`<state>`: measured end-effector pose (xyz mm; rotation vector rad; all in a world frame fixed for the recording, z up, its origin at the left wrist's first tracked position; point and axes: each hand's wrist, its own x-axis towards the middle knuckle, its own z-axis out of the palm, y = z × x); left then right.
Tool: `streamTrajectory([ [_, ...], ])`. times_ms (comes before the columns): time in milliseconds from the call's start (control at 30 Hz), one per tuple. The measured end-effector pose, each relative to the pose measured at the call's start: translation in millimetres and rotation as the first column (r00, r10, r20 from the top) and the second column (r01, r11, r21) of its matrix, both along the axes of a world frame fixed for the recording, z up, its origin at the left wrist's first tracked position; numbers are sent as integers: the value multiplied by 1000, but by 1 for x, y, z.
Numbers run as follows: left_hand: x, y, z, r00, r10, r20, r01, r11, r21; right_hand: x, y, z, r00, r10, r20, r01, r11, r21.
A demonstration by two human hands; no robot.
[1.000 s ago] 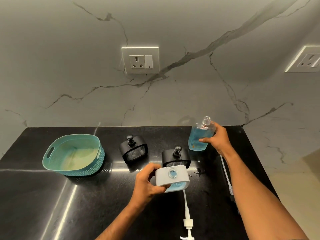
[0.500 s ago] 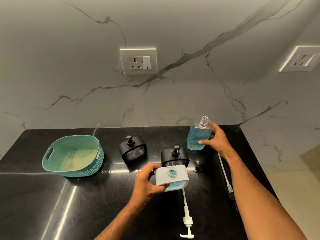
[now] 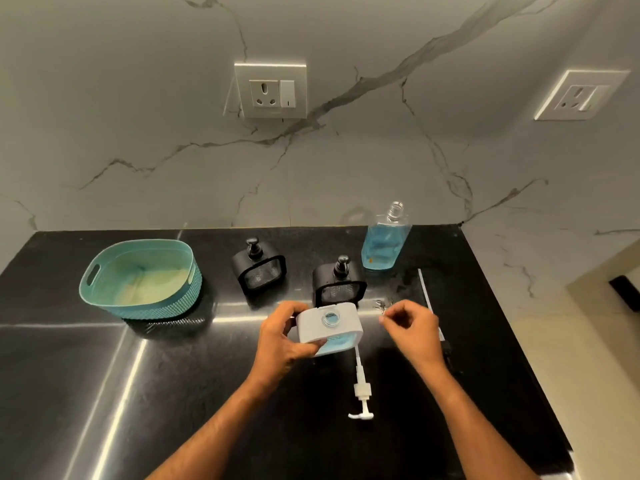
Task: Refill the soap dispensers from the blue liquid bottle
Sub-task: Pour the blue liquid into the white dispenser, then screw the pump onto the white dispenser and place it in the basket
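One white dispenser (image 3: pixel 329 327) sits in the left hand (image 3: pixel 280 344), blue bottle (image 3: pixel 382 245) well apart.

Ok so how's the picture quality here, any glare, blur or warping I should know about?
Head view: bright streaks of glare run across the black countertop; the wide lens bows the counter edge and tilts the wall socket; the right hand looks slightly motion-blurred, while the left hand and white dispenser read sharp.

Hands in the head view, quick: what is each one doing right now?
Left hand: closed on the white dispenser, its filler hole open.
Right hand: fingers loosely curled, holding nothing visible.
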<state>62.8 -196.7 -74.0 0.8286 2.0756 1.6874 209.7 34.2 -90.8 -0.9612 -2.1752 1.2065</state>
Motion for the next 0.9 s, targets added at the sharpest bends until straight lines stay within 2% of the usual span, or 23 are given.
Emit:
streamTrajectory([
  [100, 5, -9, -3, 1000, 10, 8, -10, 1000, -2, 19, -35, -2, 962, 46, 270, -49, 999, 5],
  [200, 9, -18, -3, 1000, 10, -1, -10, 1000, -5, 33, -63, -4, 816, 113, 566, -159, 987, 31],
  [233, 10, -21, -4, 1000, 5, -3, -5, 1000, -10, 36, -71, -5, 776, 119, 619, -190, 981, 49],
  [300, 12, -27, -7, 1000, -3, -9, 3, 1000, -21, 39, -86, -9, 754, 103, 649, -211, 973, 91],
  [500, 19, -42, -16, 1000, -30, -2, 30, 999, -38, 42, -103, -5, 837, 49, 545, -126, 987, 105],
  [667, 20, -51, -23, 1000, -31, 0, 31, 996, -78, 47, -99, 26, 955, -115, 273, 64, 980, 189],
  [800, 18, -54, -31, 999, -23, 27, 25, 996, -84, 44, -95, 71, 999, -31, 29, 22, 958, 286],
  [900, 18, -54, -33, 999, -21, 45, 24, 997, -73, 41, -98, 103, 996, 88, -14, -78, 933, 351],
])
